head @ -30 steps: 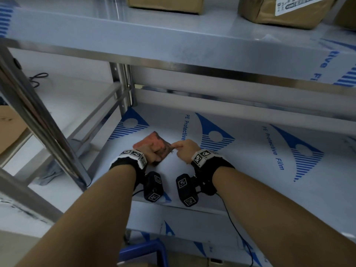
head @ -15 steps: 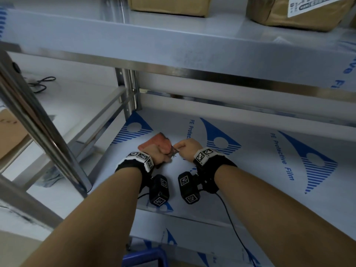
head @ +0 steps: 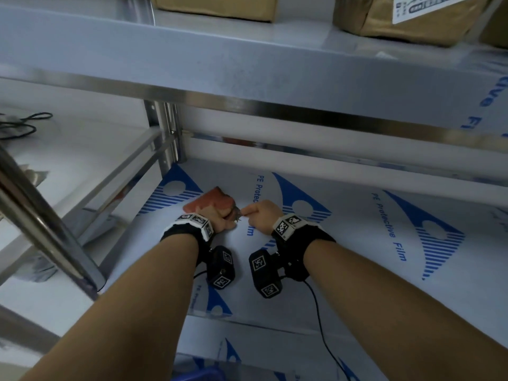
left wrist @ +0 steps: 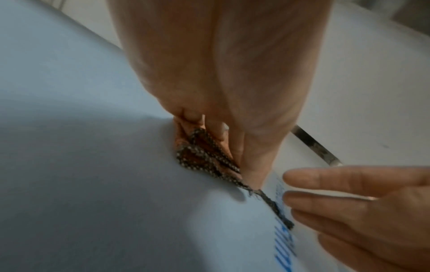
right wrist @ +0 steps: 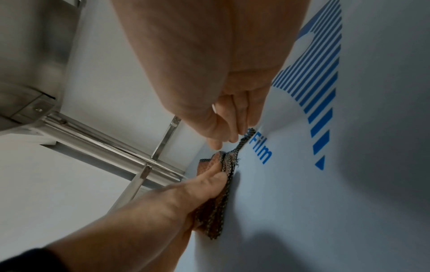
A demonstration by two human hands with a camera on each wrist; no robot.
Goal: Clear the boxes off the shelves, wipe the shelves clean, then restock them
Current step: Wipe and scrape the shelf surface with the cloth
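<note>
Orange cloth (head: 211,202), folded, lies on the film-covered shelf (head: 357,243) near its back left corner post (head: 165,133). Left hand (head: 224,220) holds it bunched under curled fingers; right hand (head: 261,217) pinches a dark frayed corner btwn thumb & forefinger, just beside the left. Boxes (head: 406,20) sit on the shelf above. Risk, I'd judge: tugging the frayed edge could unravel it, or the cloth could snag & lift the film.

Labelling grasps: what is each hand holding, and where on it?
Both hold the cloth. Left hand grips its folded bulk against the shelf; right hand pinches a frayed corner strip pulled out from it.
</note>
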